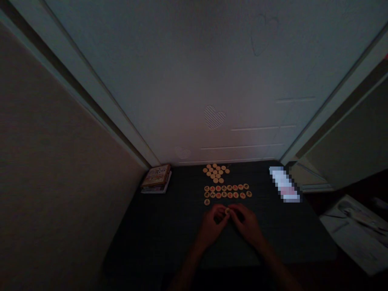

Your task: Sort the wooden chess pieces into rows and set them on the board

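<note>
- Two bare hands meet over the dark counter [163, 230], close to the near side of the rows.
- The left hand [214, 223] pinches a small round piece [227, 211] with its fingertips.
- The right hand [247, 224] pinches the same piece from the other side, so the piece sits between the two hands.
- It is too small and dim to tell what mark is on this piece.
- Just past the hands are two long rows of round pieces, the far row [224, 188] and the near row [224, 195].
- Each row has eight pieces, with red marks on some and dark marks on others.
- One lone piece [207, 202] lies below the left end of the near row, close to the left hand.
- Farther away is a loose bunch of plain round pieces [218, 172], and I see no marks on them.
- At the far left of the counter is a small stack of books [156, 178].
- At the far right is a pale thing [285, 185], and it is too blurry to name.
- Behind the counter stands a pale panel [169, 101] with heart shapes [214, 117] and thin lines on it.
</note>
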`<state>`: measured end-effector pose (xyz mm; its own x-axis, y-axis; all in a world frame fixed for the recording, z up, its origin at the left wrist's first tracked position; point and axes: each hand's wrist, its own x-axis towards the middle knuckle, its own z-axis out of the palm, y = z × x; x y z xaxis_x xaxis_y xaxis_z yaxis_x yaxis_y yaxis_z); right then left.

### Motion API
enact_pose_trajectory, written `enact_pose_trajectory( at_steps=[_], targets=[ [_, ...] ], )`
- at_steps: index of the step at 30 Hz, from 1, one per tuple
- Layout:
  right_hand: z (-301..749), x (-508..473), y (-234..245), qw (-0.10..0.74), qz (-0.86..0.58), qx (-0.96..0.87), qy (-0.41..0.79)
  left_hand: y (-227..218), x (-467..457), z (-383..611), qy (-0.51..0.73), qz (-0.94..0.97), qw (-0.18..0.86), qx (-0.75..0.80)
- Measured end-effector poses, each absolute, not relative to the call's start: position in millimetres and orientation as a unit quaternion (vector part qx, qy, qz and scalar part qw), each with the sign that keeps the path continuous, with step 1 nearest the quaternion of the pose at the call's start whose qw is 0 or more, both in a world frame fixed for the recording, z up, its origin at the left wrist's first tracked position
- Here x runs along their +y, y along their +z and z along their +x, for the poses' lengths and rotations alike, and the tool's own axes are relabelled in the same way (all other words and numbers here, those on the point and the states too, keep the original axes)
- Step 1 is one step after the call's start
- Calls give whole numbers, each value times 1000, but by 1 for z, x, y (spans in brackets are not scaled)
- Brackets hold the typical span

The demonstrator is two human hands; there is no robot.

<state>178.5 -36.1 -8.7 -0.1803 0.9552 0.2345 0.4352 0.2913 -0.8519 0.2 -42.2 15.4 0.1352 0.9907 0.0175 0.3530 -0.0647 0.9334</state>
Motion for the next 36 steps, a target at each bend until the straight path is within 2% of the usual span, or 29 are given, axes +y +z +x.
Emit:
enact_pose_trajectory(
  at_steps=[36],
  targets=[
    [178, -36, -6, 391, -512, -667, 374, 9, -45, 2, 365, 657, 391, 532]
  ],
)
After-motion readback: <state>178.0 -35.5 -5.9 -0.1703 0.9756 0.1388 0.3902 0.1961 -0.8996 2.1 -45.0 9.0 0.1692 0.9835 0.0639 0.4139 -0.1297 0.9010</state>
